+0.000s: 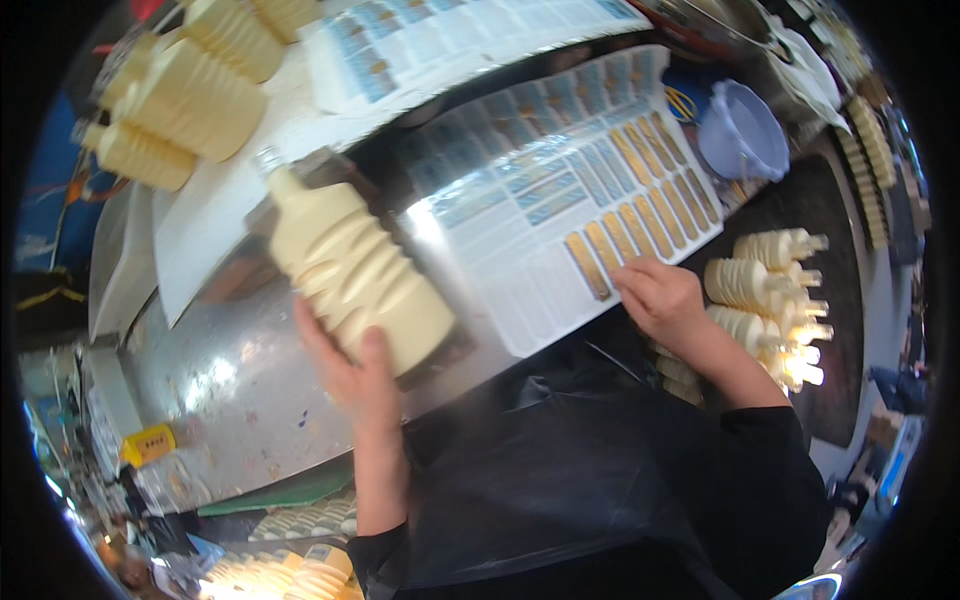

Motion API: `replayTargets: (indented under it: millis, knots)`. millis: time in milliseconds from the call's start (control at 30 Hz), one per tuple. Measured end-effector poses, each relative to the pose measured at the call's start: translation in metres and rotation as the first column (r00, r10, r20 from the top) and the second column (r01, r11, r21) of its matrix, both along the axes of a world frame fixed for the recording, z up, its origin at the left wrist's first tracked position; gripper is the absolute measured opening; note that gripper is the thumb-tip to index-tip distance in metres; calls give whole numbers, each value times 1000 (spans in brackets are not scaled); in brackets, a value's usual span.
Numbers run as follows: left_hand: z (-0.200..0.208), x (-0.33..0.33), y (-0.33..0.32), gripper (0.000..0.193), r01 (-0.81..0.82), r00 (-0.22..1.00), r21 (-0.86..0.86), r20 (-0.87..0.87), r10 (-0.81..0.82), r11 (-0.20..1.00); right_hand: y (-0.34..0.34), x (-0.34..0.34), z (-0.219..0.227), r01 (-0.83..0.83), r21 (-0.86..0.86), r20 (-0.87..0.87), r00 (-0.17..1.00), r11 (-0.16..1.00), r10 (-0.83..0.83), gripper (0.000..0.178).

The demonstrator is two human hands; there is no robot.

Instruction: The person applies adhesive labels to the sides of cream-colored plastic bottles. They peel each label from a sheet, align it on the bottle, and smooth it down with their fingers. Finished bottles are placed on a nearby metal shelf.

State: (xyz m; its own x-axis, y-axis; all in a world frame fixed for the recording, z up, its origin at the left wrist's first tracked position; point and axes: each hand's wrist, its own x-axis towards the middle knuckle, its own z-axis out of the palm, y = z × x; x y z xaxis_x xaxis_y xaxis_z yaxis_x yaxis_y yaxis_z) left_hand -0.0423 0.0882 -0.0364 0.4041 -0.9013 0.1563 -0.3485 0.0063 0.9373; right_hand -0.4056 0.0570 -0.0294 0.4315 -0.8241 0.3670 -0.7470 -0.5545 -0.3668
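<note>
A cream-coloured ribbed bottle (345,260) with a clear narrow neck lies tilted in my left hand (360,375), its neck toward the upper left. My thumb presses on its near side and the fingers wrap beneath it. On the right, my right hand (662,300) is closed in a pinch at the lower edge of a white tray (525,325), beside rows of gold strips (588,267). Whatever the pinched fingertips hold, if anything, is hidden. Blue-patterned pieces (545,195) lie under a shiny clear film in the same tray.
More cream bottles (185,100) stand at the upper left, and others (745,283) lie at the right on a dark surface. A second tray (440,45) sits at the back. There is a lavender bucket (742,130), a metal worktop (250,400) and a yellow box (148,444).
</note>
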Motion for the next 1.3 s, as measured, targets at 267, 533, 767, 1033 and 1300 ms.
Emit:
replayTargets:
  millis: [267, 533, 767, 1033, 1300]
  knots:
    - [9, -11, -4, 82, -24, 1000, -14, -10, 23, 1000, 30, -10, -13, 16, 7, -118, 993, 1000, -16, 30]
    - [9, -8, -3, 83, -31, 999, 18, -34, 31, 999, 25, -2, -20, -46, 65, -202, 978, 997, 58, 38]
    - [2, -3, -2, 87, -40, 999, 0, 34, 40, 999, 27, 4, -22, -68, 2, -193, 979, 998, 67, 35]
    - [2, -3, -3, 87, -38, 999, -8, 6, 38, 999, 26, 5, -20, -84, 4, -249, 965, 996, 83, 35]
    - [-6, 0, -2, 86, -9, 998, -36, 59, 11, 999, 1, 23, 3, -34, 111, -47, 998, 993, 40, 30]
